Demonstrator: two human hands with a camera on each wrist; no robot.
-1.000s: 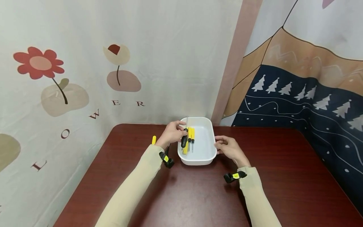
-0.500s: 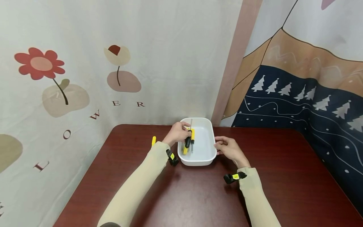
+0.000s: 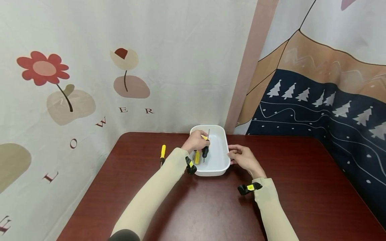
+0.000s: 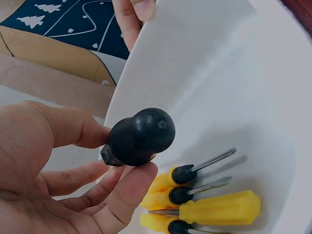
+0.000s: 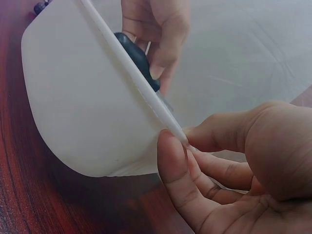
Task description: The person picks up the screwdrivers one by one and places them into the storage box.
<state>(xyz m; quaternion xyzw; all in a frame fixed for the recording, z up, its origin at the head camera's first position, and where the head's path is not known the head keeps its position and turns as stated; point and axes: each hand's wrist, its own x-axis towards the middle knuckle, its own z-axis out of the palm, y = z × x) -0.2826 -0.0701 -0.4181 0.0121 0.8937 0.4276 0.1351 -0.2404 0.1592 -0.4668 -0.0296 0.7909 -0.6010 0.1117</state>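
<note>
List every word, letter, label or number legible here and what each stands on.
"L O W E R": flower-print curtain.
Tilted letter, probably "F": same curtain, left edge.
Left-wrist label: too small to read.
Right-wrist label: too small to read.
Black-handled screwdriver, white tray: no text visible.

Soft light glares faintly off the table (image 3: 208,214) — both wrist views look dimmer.

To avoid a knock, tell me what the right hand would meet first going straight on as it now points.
The white tray, whose rim the right hand pinches; beyond it, probably the black-handled screwdriver, though depth is unclear.
</note>
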